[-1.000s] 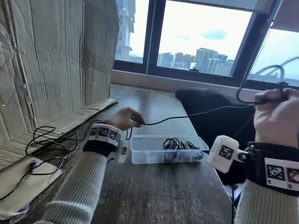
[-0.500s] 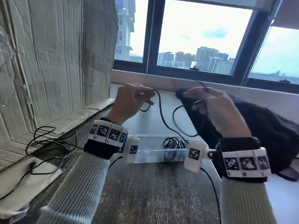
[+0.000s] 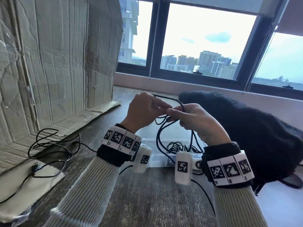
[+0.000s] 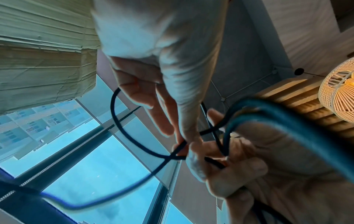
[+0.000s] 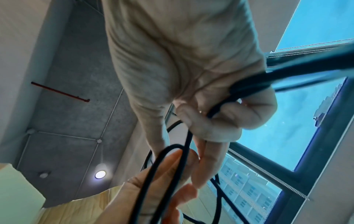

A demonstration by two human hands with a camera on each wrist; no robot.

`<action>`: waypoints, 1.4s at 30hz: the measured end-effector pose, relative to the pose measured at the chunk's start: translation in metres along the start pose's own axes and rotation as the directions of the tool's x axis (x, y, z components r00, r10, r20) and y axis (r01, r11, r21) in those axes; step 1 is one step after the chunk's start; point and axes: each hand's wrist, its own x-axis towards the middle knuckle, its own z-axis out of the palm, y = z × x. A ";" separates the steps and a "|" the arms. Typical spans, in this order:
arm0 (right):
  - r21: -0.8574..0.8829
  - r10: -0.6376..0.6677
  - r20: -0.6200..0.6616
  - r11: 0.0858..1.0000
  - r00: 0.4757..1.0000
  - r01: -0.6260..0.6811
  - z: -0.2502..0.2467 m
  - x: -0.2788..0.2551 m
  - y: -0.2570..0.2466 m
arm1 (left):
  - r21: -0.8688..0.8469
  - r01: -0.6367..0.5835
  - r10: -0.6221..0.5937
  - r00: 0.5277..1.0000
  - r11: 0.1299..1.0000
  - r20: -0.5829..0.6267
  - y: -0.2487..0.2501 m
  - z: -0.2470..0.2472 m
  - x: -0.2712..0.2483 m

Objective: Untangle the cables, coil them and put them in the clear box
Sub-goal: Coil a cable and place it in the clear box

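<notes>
Both hands are raised above the table and meet over the clear box (image 3: pixel 155 161). My left hand (image 3: pixel 157 107) pinches a black cable (image 3: pixel 173 99) that arches across to my right hand (image 3: pixel 178 118), which grips several loops of it. More of the cable (image 3: pixel 158 138) hangs down from the hands toward the box. In the left wrist view my left hand (image 4: pixel 178 136) pinches the cable (image 4: pixel 118 121) where its strands cross. In the right wrist view my right hand (image 5: pixel 206 124) curls round the cable (image 5: pixel 184 151). Coiled black cables (image 3: pixel 177 146) lie inside the box.
A loose tangle of thin black cable (image 3: pixel 49 146) lies on the table (image 3: pixel 147 202) at the left, beside a big cardboard box (image 3: pixel 57 63). A dark fuzzy cloth (image 3: pixel 254 136) covers the table's right side. Windows close off the far edge.
My right hand has swung in from the far right to meet the left. Both hands have risen above the box, and the stretched cable is gathered into loops between them.
</notes>
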 end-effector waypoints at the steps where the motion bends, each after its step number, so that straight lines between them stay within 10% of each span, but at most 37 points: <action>1: -0.018 -0.007 -0.004 1.000 1.000 0.007 -0.001 0.000 0.001 | -0.023 0.005 -0.004 1.000 1.000 0.030 -0.002 -0.001 0.000; 6: 0.134 -0.054 -0.250 0.987 0.967 0.090 -0.017 -0.001 0.002 | 0.301 0.058 -0.114 0.978 0.952 0.173 -0.029 -0.009 0.005; 11: 0.503 -0.093 -0.312 0.828 0.946 0.248 -0.044 -0.015 -0.010 | 0.516 0.226 -0.470 0.781 0.826 0.411 -0.056 0.000 -0.003; 21: 0.625 -0.111 -0.615 0.535 0.781 0.568 -0.088 -0.020 0.009 | 0.364 0.218 -0.379 0.801 0.906 0.464 -0.070 -0.029 -0.002; 29: 0.730 -0.137 -0.519 0.441 0.844 0.521 -0.085 -0.015 0.008 | 0.635 0.174 -0.607 0.557 0.753 0.566 -0.078 0.009 -0.010; 42: 0.661 -0.280 -0.532 0.452 0.799 0.598 -0.080 -0.027 -0.009 | 0.566 0.283 -0.532 0.775 0.774 0.340 -0.086 -0.011 -0.003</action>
